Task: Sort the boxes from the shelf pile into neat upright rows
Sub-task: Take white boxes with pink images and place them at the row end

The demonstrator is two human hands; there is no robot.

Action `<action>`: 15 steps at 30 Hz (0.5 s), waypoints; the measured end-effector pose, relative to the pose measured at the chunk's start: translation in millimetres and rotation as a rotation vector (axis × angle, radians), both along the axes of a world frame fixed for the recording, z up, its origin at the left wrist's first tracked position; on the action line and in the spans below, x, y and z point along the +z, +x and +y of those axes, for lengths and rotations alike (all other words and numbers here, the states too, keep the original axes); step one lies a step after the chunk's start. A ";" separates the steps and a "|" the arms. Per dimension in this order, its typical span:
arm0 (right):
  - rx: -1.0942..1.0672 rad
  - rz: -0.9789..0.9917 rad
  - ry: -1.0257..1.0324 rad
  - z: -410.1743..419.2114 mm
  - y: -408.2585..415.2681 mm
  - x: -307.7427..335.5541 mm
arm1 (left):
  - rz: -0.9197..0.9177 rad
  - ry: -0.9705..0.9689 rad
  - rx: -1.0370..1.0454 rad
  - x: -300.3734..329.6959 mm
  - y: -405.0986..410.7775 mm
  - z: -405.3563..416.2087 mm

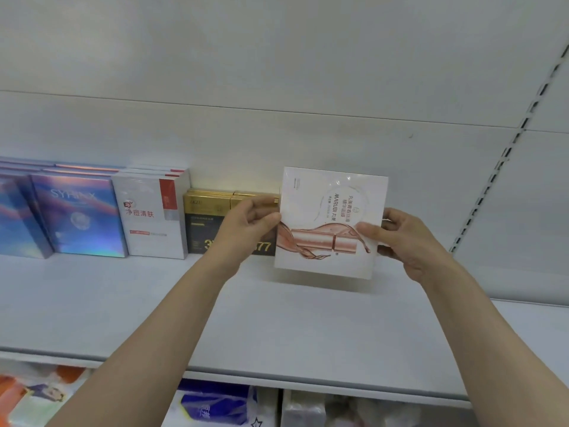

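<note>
A flat white box point(320, 241) with a rose-gold swirl print is held just above the white shelf point(277, 318), its printed text turned sideways. My left hand point(249, 223) pinches its left edge and my right hand point(406, 238) grips its right edge. To its left, boxes stand upright in a row against the back wall: black-and-gold boxes point(203, 223), partly hidden by my left hand, then white boxes with red lettering point(151, 217), then holographic blue boxes point(80, 211).
The shelf's back panel point(277, 72) rises behind the row. A slotted upright rail point(505, 155) runs along the right side. Below the shelf's front edge lie packaged goods point(215, 405) on a lower level.
</note>
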State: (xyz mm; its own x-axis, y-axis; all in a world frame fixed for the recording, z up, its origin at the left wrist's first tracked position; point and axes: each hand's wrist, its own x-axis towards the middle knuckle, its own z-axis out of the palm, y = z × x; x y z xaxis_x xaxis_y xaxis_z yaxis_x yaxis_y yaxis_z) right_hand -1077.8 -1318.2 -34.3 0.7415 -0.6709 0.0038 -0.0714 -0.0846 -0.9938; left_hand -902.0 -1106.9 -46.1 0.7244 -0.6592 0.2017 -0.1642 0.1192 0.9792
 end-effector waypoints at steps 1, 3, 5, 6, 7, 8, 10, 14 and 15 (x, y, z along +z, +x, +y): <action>-0.005 0.001 0.013 -0.7 -1.2 -0.1 | 0.016 -0.009 -0.019 1.6 0.0 -1.1; -0.020 -0.017 0.057 1.4 -1.8 -2.1 | 0.020 0.000 -0.042 2.1 -1.7 -3.3; -0.030 -0.079 0.106 5.1 -2.1 -3.1 | 0.017 0.012 -0.057 1.3 -4.4 -5.0; -0.033 -0.112 0.115 5.6 -2.3 -3.2 | 0.031 -0.002 -0.058 2.1 -5.7 -5.8; -0.034 -0.138 0.116 6.3 -2.9 -2.1 | 0.044 -0.022 -0.054 3.6 -6.0 -6.6; -0.033 -0.159 0.114 6.1 -3.5 -1.1 | 0.052 -0.037 -0.051 6.0 -5.8 -7.4; -0.013 -0.181 0.117 4.8 -4.9 1.8 | 0.044 -0.040 -0.048 12.8 -6.0 -9.4; 0.031 -0.180 0.130 1.9 -8.7 -0.1 | 0.088 -0.092 -0.005 13.0 -10.2 -16.1; 0.044 -0.174 0.131 2.2 -10.5 -1.8 | 0.142 -0.128 0.019 10.5 -14.2 -18.7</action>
